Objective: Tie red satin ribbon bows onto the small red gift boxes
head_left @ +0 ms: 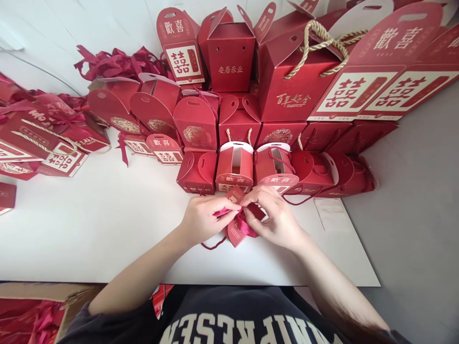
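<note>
A small red gift box [234, 235] lies on the white table near its front edge, between my two hands. Pink-red ribbon [246, 228] crosses the top of this box. My left hand [206, 217] pinches one part of the ribbon between thumb and forefinger. Closed on the ribbon from the other side is my right hand [274, 217], its fingertips almost touching those of the left. A dark red cord [214, 246] curves out from beneath the box. The fingers partly hide the ribbon's crossing point.
Rows of red boxes [234, 129] stand stacked behind my hands, up to the wall. More boxes [62, 160] with ribbons sit at the left. A carton [68, 306] of red material is at the lower left. A grey surface borders the table's right edge [362, 248].
</note>
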Demonstrator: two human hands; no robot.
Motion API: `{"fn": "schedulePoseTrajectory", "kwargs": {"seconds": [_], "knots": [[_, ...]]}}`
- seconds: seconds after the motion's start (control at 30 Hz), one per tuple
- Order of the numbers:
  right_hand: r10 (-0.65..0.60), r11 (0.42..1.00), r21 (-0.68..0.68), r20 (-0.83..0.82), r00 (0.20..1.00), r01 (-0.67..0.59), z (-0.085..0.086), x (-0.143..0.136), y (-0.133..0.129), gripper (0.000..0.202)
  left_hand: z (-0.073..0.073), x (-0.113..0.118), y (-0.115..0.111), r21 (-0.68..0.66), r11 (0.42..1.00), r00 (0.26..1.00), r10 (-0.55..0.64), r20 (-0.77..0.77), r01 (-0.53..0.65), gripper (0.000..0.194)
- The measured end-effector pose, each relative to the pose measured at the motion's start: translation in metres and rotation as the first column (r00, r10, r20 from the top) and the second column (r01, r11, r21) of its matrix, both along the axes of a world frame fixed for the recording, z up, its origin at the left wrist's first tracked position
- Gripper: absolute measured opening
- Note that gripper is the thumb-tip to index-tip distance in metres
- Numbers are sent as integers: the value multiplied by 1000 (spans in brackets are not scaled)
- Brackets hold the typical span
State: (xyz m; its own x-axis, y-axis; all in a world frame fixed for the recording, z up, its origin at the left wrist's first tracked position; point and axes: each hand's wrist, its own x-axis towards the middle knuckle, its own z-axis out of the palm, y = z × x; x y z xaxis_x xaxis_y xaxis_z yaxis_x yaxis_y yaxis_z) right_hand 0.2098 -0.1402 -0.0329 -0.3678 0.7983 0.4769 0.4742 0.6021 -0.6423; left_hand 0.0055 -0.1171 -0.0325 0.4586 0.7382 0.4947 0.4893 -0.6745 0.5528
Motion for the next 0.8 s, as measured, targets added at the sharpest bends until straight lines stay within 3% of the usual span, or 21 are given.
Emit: {"fn": "schedulePoseTrajectory", "kwargs": {"seconds": [0.13,0.23,0.43,0.6,0.7,0.8], "knots": [[-38,999,-15,-30,999,38,-1,1,1,25,0,0,0,15,1000,1000,1,12,-1,9],[1,999,-50,-26,1000,-3,-1,2,2,29,0,1,0,45,999,1000,-15,26,14,8],[-44,999,-4,-47,998,44,2,7,3,29,0,2,0,40,999,1000,-24,12,23,9],[54,998,-37,5,999,-54,3,7,2,36,-3,2,1,83,996,999,-44,14,42,8],[-1,1000,23,-13,1000,1,2,7,2,34,-6,2,1,112,992,997,-65,34,61,5],[-3,1000,-16,-23,1000,2,4,6,2,39,-8,3,2,166,983,992,-89,84,74,5]]}}
